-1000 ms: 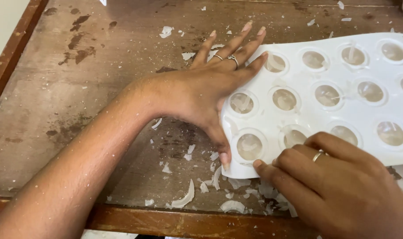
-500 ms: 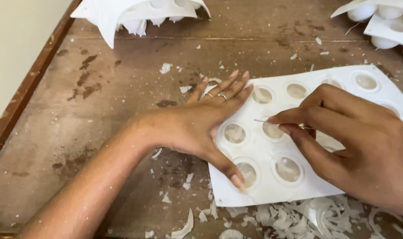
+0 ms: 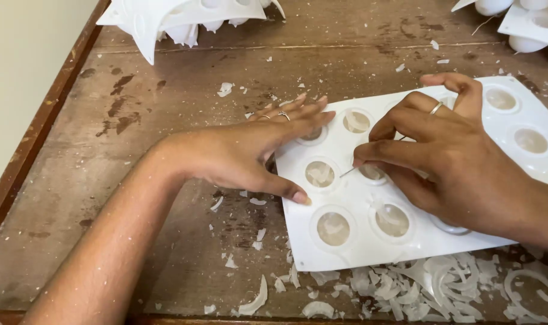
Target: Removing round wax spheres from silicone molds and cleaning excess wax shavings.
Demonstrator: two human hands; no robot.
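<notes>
White plastic mould sheet (image 3: 418, 241) with round cavities lies flat on a worn wooden table (image 3: 183, 66). The left hand (image 3: 250, 153) rests open at the sheet's left edge, fingers spread flat and thumb pressing its surface, grasping nothing. The right hand (image 3: 448, 162) lies over the sheet's middle, fingers pinched shut on a thin needle-like tool (image 3: 348, 172) whose tip sits between two cavities. White shavings (image 3: 406, 289) lie along the sheet's near edge; more white moulds (image 3: 183, 18) sit beyond its far-left corner
</notes>
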